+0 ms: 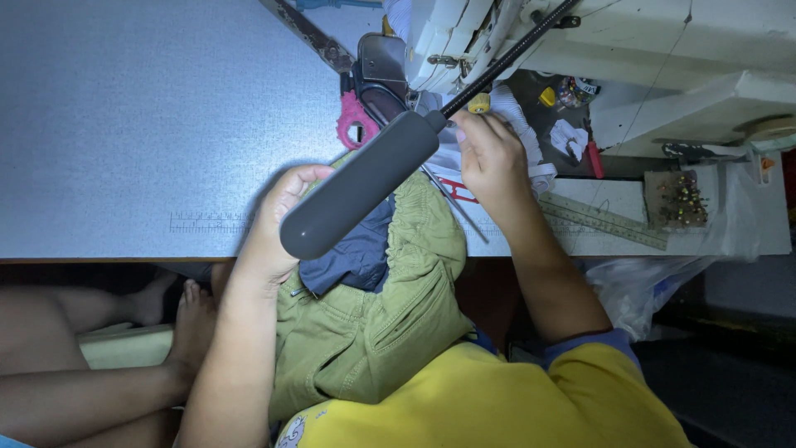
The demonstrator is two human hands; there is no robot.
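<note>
A person in a yellow shirt sits at a grey sewing table (124, 124), seen from above. The left hand (278, 220) rests with curled fingers on an olive-green garment (390, 307) draped over the table's near edge and into the lap; how firmly it grips cannot be told. The right hand (491, 162) pinches the cloth near the needle of a white sewing machine (630, 50) at the table's far edge. A dark gooseneck lamp head (356, 187) hangs between the hands. Pink-handled scissors (355, 120) lie beside the machine, and a ruler (605, 220) lies toward the right edge.
</note>
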